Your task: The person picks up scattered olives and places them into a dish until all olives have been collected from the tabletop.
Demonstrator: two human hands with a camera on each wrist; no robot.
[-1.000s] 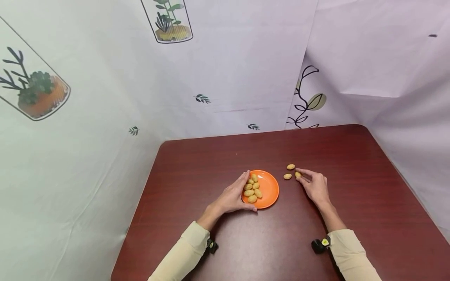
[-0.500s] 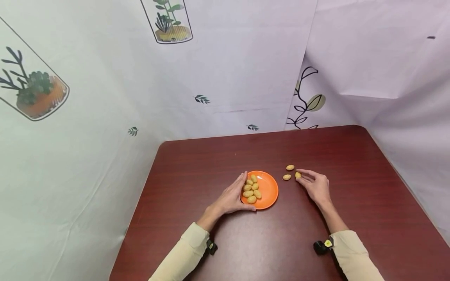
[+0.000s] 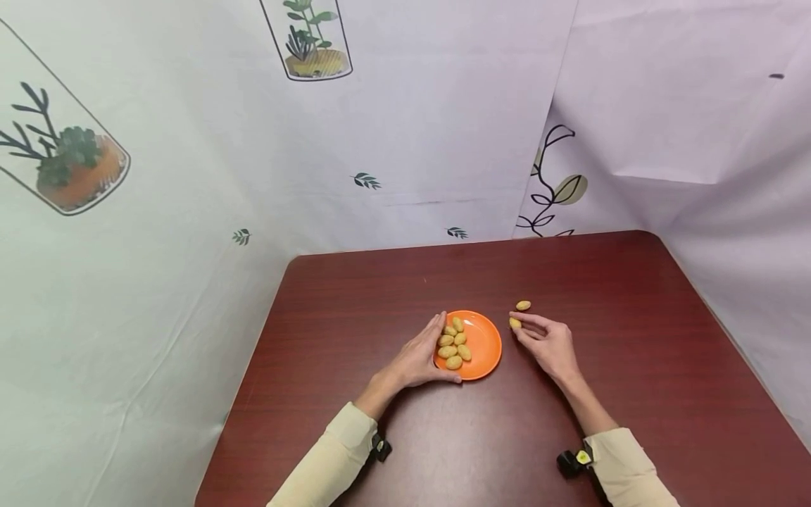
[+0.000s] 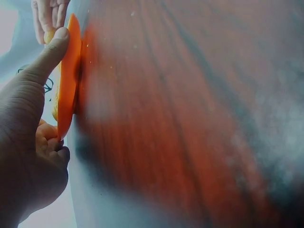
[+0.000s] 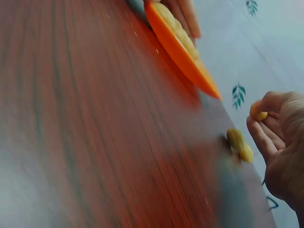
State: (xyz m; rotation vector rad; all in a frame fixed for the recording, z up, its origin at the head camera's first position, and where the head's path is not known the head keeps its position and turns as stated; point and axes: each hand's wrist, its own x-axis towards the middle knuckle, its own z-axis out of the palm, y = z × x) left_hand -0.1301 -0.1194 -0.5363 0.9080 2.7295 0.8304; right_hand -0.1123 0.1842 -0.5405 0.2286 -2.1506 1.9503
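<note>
My left hand (image 3: 415,360) holds the left side of a round orange plate (image 3: 486,345), fingers along its far left rim and thumb at the near rim. Several small oval yellow-brown pieces, nut-like, lie on the plate's left half. Right of the plate, my right hand (image 3: 550,348) pinches one such oval piece (image 5: 258,111) between thumb and fingertips. In the right wrist view, that piece is off the table, and two more oval pieces (image 5: 235,138) lie below it. The head view shows one loose oval piece (image 3: 523,305) beyond my fingertips.
The dark red wooden table (image 3: 380,282) extends around the plate. White cloth walls (image 3: 412,127) with printed plants rise behind its far edge and along the sides. Black wrist cameras hang at both cuffs, the right one (image 3: 569,464) near the table's front.
My right hand has moved left toward the plate, carrying the pinched oval piece from its place on the right. My left hand and the plate keep their places; the head view shifts slightly.
</note>
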